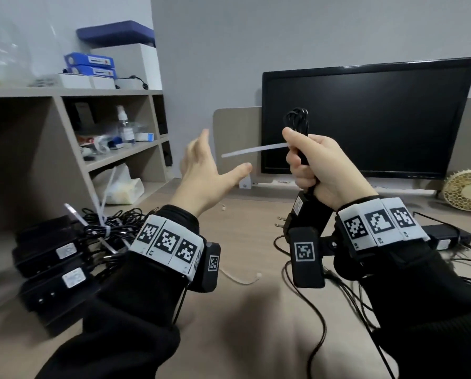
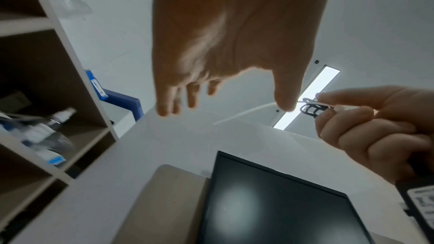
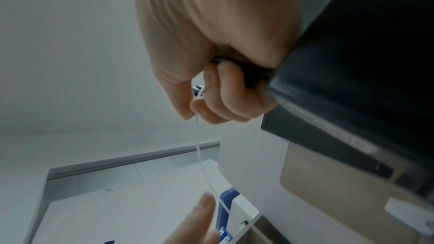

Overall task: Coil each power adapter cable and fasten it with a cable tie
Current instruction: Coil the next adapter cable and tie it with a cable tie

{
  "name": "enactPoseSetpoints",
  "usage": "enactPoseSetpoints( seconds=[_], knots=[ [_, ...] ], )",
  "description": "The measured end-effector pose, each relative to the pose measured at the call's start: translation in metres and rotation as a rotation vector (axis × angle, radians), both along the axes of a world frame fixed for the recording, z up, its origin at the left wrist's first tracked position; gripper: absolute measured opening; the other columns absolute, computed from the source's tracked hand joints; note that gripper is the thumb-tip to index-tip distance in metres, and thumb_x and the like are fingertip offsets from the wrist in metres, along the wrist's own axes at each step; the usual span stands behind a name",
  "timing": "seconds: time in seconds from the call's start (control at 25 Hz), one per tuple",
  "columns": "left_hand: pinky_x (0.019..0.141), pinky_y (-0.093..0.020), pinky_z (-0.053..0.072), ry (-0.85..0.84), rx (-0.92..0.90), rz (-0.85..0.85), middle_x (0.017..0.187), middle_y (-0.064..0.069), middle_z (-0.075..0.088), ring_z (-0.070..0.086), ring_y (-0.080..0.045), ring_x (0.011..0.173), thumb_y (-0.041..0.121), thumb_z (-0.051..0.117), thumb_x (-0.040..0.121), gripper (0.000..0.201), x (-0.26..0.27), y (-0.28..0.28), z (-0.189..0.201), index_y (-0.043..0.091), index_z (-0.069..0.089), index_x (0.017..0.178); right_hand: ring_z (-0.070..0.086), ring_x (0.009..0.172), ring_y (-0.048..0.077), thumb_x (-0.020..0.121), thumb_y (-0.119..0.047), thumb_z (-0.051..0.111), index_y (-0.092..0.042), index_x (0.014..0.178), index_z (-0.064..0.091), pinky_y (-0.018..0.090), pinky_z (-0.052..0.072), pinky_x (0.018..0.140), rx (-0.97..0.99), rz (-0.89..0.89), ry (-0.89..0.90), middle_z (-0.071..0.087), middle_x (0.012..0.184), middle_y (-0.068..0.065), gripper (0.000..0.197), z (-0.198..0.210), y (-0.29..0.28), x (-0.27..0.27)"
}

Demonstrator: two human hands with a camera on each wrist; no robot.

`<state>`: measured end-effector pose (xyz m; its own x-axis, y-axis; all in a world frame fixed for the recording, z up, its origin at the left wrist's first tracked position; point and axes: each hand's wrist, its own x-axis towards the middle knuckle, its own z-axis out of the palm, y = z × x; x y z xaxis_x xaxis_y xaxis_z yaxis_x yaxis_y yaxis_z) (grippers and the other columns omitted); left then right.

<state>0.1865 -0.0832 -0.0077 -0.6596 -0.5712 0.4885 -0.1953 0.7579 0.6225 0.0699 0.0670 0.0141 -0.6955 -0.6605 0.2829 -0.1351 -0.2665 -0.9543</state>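
My right hand (image 1: 308,160) is raised in front of the monitor and grips a coiled black cable (image 1: 297,120), whose loop sticks out above the fist. A white cable tie (image 1: 253,150) is wrapped round the coil, and its long tail points left. The black adapter (image 1: 308,212) hangs below that fist. My left hand (image 1: 207,165) hovers open just left of the tie's tail, fingers spread, touching nothing. In the left wrist view the tie (image 2: 244,114) runs from the coil (image 2: 312,108) past my thumb. The right wrist view shows the tie (image 3: 204,170) hanging from the closed fist.
Several bundled black adapters (image 1: 51,258) with white ties lie at the left of the desk (image 1: 242,324). Loose black cables (image 1: 338,294) and another adapter (image 1: 447,236) lie at the right. A dark monitor (image 1: 365,119), a small fan (image 1: 466,190) and shelves (image 1: 78,127) stand behind.
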Motion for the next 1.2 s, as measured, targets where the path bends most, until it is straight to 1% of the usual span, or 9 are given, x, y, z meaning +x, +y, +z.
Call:
enactPoseSetpoints(
  seconds=[0.04, 0.12, 0.24, 0.32, 0.52, 0.76, 1.0, 1.08, 1.2],
  knots=[
    [0.117, -0.039, 0.015, -0.033, 0.032, 0.023, 0.157, -0.006, 0.011, 0.011, -0.019, 0.145, 0.051, 0.066, 0.081, 0.101, 0.011, -0.004, 0.000, 0.019, 0.002, 0.151, 0.022, 0.041, 0.006, 0.095, -0.031, 0.056, -0.018, 0.072, 0.043, 0.019, 0.012, 0.040, -0.019, 0.030, -0.040, 0.040, 0.053, -0.005, 0.030, 0.003, -0.007, 0.008],
    [0.114, -0.036, 0.019, -0.093, 0.120, -0.072, 0.157, -0.005, 0.011, 0.017, -0.018, 0.143, 0.055, 0.069, 0.073, 0.112, 0.036, -0.008, -0.002, 0.021, -0.004, 0.151, 0.022, 0.040, 0.006, 0.096, -0.030, 0.054, -0.018, 0.072, 0.043, 0.018, 0.014, 0.038, -0.060, 0.127, -0.132, 0.038, 0.054, -0.004, 0.029, 0.009, -0.028, 0.030],
    [0.100, -0.029, 0.041, -0.141, 0.330, -0.338, 0.139, -0.002, 0.043, 0.047, -0.014, 0.122, 0.045, 0.073, 0.069, 0.102, 0.065, -0.006, -0.009, 0.020, 0.015, 0.149, 0.024, 0.039, 0.006, 0.097, -0.029, 0.049, -0.018, 0.071, 0.041, 0.018, 0.019, 0.037, -0.136, 0.264, -0.279, 0.038, 0.056, -0.005, 0.029, 0.016, -0.059, 0.060],
    [0.096, -0.031, 0.048, -0.135, 0.302, -0.338, 0.120, 0.002, 0.054, 0.056, -0.014, 0.111, 0.030, 0.081, 0.072, 0.086, 0.084, -0.012, -0.016, 0.018, 0.031, 0.141, 0.027, 0.038, 0.006, 0.098, -0.030, 0.047, -0.019, 0.072, 0.040, 0.017, 0.021, 0.037, -0.199, 0.363, -0.382, 0.039, 0.055, -0.006, 0.029, 0.020, -0.081, 0.080],
    [0.087, -0.029, 0.049, -0.046, 0.251, -0.155, 0.105, 0.003, 0.059, 0.060, -0.015, 0.099, 0.023, 0.074, 0.080, 0.052, 0.145, -0.051, -0.014, 0.021, 0.044, 0.122, 0.046, 0.046, 0.010, 0.100, -0.031, 0.046, -0.017, 0.075, 0.043, 0.020, 0.039, 0.047, -0.321, 0.430, -0.592, 0.048, 0.058, -0.003, 0.030, 0.014, -0.131, 0.114],
    [0.069, -0.020, 0.049, 0.187, 0.265, 0.172, 0.105, -0.001, 0.061, 0.060, -0.010, 0.087, 0.023, 0.070, 0.085, 0.036, 0.217, -0.120, -0.005, 0.017, 0.049, 0.114, 0.060, 0.087, 0.016, 0.096, -0.032, 0.051, -0.020, 0.081, 0.056, 0.031, 0.045, 0.071, 0.098, 0.377, -0.426, 0.064, 0.081, -0.002, 0.020, -0.008, -0.189, 0.151],
    [0.094, -0.034, 0.047, 0.053, 0.299, 0.443, 0.112, -0.003, 0.054, 0.054, -0.016, 0.104, 0.039, 0.070, 0.082, 0.044, 0.240, -0.189, -0.014, 0.017, 0.053, 0.117, 0.065, 0.079, 0.021, 0.098, -0.005, 0.046, -0.001, 0.093, 0.056, 0.027, 0.048, 0.063, 0.241, 0.428, -0.461, 0.061, 0.091, 0.012, 0.011, -0.026, -0.244, 0.180],
    [0.080, -0.033, 0.053, 0.001, 0.298, 0.459, 0.112, -0.005, 0.055, 0.059, -0.019, 0.096, 0.038, 0.070, 0.082, 0.044, 0.241, -0.199, -0.020, 0.017, 0.052, 0.116, 0.066, 0.096, 0.025, 0.099, -0.001, 0.040, 0.005, 0.116, 0.053, 0.025, 0.049, 0.063, 0.289, 0.437, -0.458, 0.061, 0.120, 0.021, 0.021, -0.034, -0.257, 0.183],
    [0.061, -0.023, 0.045, -0.073, 0.268, 0.495, 0.108, -0.005, 0.056, 0.058, -0.018, 0.085, 0.035, 0.070, 0.082, 0.045, 0.239, -0.204, -0.032, 0.016, 0.050, 0.118, 0.059, 0.075, 0.019, 0.100, 0.000, 0.035, 0.006, 0.117, 0.051, 0.021, 0.050, 0.058, 0.312, 0.391, -0.448, 0.053, 0.134, 0.023, 0.023, -0.047, -0.272, 0.184]
  ],
)
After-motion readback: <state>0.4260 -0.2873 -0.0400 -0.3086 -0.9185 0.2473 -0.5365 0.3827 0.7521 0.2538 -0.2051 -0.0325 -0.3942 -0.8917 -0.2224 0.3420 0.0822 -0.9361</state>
